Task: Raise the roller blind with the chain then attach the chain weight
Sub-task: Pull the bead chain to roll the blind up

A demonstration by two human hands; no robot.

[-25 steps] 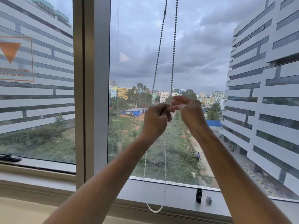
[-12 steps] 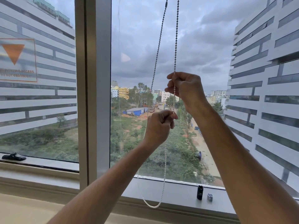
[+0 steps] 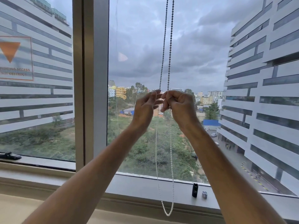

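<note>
A beaded chain (image 3: 169,46) hangs in two strands before the window and ends in a white loop (image 3: 168,213) below the sill edge. My right hand (image 3: 179,105) grips the right strand with curled fingers at about mid-height. Close beside it, my left hand (image 3: 145,107) has loose, blurred fingers, and its fingertips touch the left strand. A black chain weight (image 3: 195,190) stands upright on the window sill (image 3: 145,186), with a small grey piece (image 3: 204,194) next to it. The blind itself is out of view above.
A grey vertical window frame (image 3: 90,78) divides the panes left of the chain. A black window handle (image 3: 9,155) lies on the far left sill. An orange triangle sticker (image 3: 14,59) is on the left pane.
My right hand came down along the right strand to the level of the left hand. My left hand rose and let its fingers loosen. The loop now hangs straighter.
</note>
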